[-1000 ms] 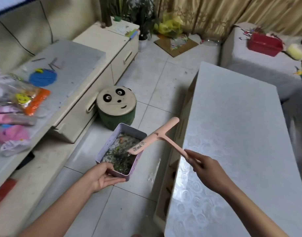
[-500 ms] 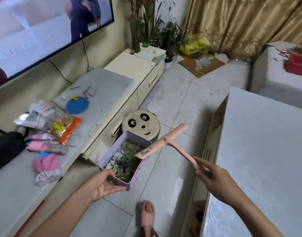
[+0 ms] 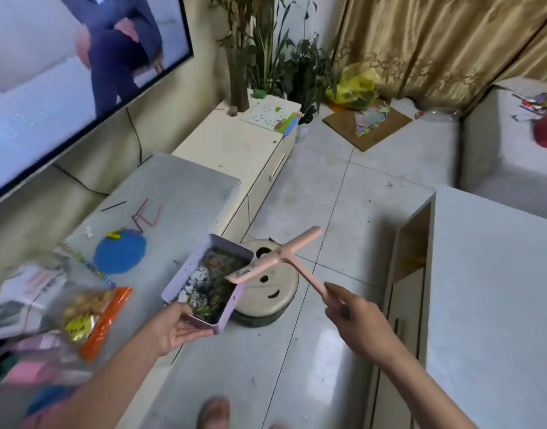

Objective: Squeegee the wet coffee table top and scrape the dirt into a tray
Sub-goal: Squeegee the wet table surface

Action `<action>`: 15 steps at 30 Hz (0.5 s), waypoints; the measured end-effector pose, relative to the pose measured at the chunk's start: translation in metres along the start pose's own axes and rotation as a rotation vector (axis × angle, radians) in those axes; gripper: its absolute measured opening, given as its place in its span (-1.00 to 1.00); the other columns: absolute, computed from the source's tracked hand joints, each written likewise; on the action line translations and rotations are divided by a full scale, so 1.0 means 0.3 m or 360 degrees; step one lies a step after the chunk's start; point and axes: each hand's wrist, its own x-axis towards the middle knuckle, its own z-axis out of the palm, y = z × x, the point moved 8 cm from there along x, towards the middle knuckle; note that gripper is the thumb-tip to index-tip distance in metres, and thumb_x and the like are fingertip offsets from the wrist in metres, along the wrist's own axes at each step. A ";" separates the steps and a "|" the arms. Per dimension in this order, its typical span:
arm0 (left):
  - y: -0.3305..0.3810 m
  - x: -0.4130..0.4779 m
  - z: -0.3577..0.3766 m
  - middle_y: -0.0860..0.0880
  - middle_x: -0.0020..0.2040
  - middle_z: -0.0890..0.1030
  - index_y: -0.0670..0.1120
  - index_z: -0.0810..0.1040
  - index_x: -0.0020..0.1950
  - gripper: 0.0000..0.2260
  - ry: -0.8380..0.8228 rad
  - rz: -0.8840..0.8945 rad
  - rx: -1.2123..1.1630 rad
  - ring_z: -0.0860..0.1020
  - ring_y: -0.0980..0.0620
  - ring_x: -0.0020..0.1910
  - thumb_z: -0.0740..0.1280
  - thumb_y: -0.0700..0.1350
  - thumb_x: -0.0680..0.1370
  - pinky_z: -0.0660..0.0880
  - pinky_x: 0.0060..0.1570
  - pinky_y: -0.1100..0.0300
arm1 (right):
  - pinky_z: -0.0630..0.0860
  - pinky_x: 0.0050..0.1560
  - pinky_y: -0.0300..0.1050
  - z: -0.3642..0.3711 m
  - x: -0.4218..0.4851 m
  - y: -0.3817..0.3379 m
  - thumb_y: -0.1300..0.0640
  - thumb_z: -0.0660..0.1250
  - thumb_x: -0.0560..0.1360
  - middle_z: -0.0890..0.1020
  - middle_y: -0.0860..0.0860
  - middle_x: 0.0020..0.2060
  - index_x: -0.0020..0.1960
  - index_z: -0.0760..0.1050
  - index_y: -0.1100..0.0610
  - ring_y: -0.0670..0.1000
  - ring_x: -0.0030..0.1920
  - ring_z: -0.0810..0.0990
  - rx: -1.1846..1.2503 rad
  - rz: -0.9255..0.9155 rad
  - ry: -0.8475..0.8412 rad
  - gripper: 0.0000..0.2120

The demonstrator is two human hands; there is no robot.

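Pink plastic T-shaped squeegee [image 3: 278, 258], pinched by the right hand [image 3: 358, 323], overhangs a dirt-filled lilac tin tray [image 3: 232, 305]. Grip of the left hand [image 3: 173, 329] holds it

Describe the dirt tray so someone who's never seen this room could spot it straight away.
Start at the tiled floor between the TV cabinet and coffee table. By the panda-face stool, the left hand holds a shallow lilac tin. Only it contains dark debris.

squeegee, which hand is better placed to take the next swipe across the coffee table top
Right, likely. The right hand pinches the squeegee by its handle, and the coffee table lies on that side. The left hand holds the tray of dirt over the floor, farther from the table.
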 end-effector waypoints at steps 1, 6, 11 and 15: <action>0.052 0.031 -0.004 -0.37 -0.14 0.56 -0.36 0.36 0.14 -0.81 0.0018 0.0014 0.0016 0.61 -0.27 -0.48 0.11 -0.37 0.55 0.55 -0.57 -0.02 | 0.47 -0.16 -0.04 -0.003 0.038 -0.028 0.10 0.24 0.56 0.63 0.03 -0.15 0.26 0.43 -0.05 0.13 -0.15 0.56 -0.0006 0.0017 0.0002 -0.72; 0.351 0.246 0.010 -0.37 -0.13 0.52 -0.36 0.37 0.05 -0.88 -0.0011 -0.0048 0.0112 0.57 -0.25 -0.56 0.10 -0.36 0.56 0.53 -0.51 -0.01 | 0.46 -0.20 -0.02 0.033 0.312 -0.174 0.13 0.22 0.56 0.61 0.02 -0.19 0.27 0.42 -0.05 0.10 -0.23 0.51 0.0088 0.0113 0.0048 -0.71; 0.523 0.384 0.005 -0.36 -0.23 0.55 -0.34 0.31 0.12 -0.84 -0.0043 -0.0105 0.0117 0.57 -0.29 -0.55 0.07 -0.39 0.55 0.51 -0.59 -0.03 | 0.44 -0.18 -0.14 0.106 0.487 -0.305 0.13 0.21 0.57 0.61 -0.09 -0.21 0.31 0.39 -0.08 -0.02 -0.21 0.53 0.0183 0.0245 0.0054 -0.67; 0.675 0.515 -0.007 -0.35 -0.13 0.49 -0.34 0.29 0.16 -0.82 -0.0002 -0.0121 0.0210 0.56 -0.27 -0.58 0.05 -0.38 0.58 0.49 -0.66 0.04 | 0.38 -0.32 -0.39 0.161 0.633 -0.427 0.20 0.20 0.56 0.51 -0.32 -0.46 0.27 0.42 -0.10 -0.32 -0.34 0.48 0.0244 0.0261 0.0026 -0.66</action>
